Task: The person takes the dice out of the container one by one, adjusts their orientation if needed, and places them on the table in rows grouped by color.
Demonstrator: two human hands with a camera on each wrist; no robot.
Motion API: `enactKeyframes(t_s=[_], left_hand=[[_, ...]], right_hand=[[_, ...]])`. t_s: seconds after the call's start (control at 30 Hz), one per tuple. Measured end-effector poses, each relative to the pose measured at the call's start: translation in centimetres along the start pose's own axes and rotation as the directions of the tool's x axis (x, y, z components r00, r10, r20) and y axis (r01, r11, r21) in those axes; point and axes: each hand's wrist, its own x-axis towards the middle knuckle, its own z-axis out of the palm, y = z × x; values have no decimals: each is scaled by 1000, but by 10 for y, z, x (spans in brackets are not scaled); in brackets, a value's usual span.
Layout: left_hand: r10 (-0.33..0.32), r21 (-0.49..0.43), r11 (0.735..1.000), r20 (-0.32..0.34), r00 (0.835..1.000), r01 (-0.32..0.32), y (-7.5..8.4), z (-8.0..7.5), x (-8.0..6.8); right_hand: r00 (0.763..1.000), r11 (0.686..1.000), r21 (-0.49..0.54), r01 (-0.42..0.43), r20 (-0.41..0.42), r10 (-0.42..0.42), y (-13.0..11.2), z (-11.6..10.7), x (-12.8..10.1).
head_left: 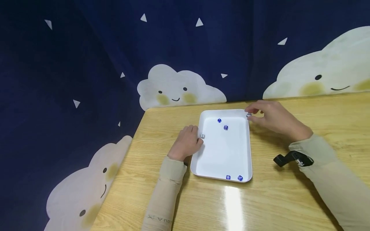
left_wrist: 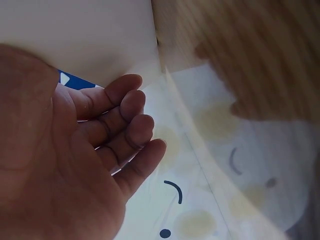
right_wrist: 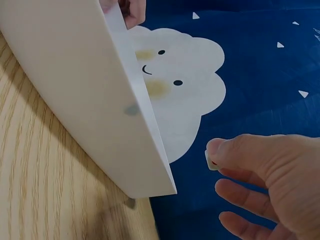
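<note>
A small white die (right_wrist: 211, 161) sits pinched between thumb and forefinger of the right hand (head_left: 273, 119), just above the far right corner of the white tray (head_left: 224, 154); the other fingers (right_wrist: 245, 192) of that hand curl loosely below it, apart from one another. Across the tray, the left hand (head_left: 186, 142) rests at the left rim, its fingers (left_wrist: 125, 117) curled together, and a second die (head_left: 203, 136) lies right at the fingertips, though I cannot tell if they grip it. Out from the fingers, two dice (head_left: 222, 124) lie in the tray's far half and two more (head_left: 234, 177) against the near wall. All of it sits on the wooden table (head_left: 274, 199).
</note>
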Motion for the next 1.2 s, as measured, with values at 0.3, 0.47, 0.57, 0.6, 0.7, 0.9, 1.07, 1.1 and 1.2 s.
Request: enactKeyframes(t_s=[0.3, 0.47, 0.57, 0.6, 0.7, 0.9, 1.07, 1.1, 1.2], left_hand=[[-23, -11, 1000, 14, 1000, 23, -1, 0, 1], [-24, -11, 1000, 15, 1000, 24, -1, 0, 1], [-19, -11, 1000, 7, 1000, 19, 0, 0, 1], [-19, -12, 1000, 7, 1000, 19, 0, 0, 1], [-20, -19, 1000, 14, 1000, 20, -1, 0, 1], [-13, -22, 1000, 6, 1000, 13, 0, -1, 1], [-10, -21, 1000, 8, 1000, 10, 0, 0, 1], [-9, -21, 1000, 9, 1000, 9, 0, 0, 1], [-9, -18, 1000, 11, 1000, 9, 0, 0, 1]], right_hand=[[997, 999, -13, 39, -63, -40, 12, -3, -1], [999, 1000, 2, -5, -49, 5, 23, -6, -4], [999, 999, 9, -31, -40, 32, 29, -8, -6], [999, 999, 8, -36, -39, 36, 31, -8, -6], [998, 999, 11, -54, -36, 54, 36, -8, -7], [996, 996, 19, -92, -16, 92, 47, -9, -9], [991, 991, 28, -133, -3, 133, 57, -7, -14], [990, 990, 26, -140, -1, 140, 59, -7, -15], [990, 989, 21, -143, -5, 143, 64, -7, -16]])
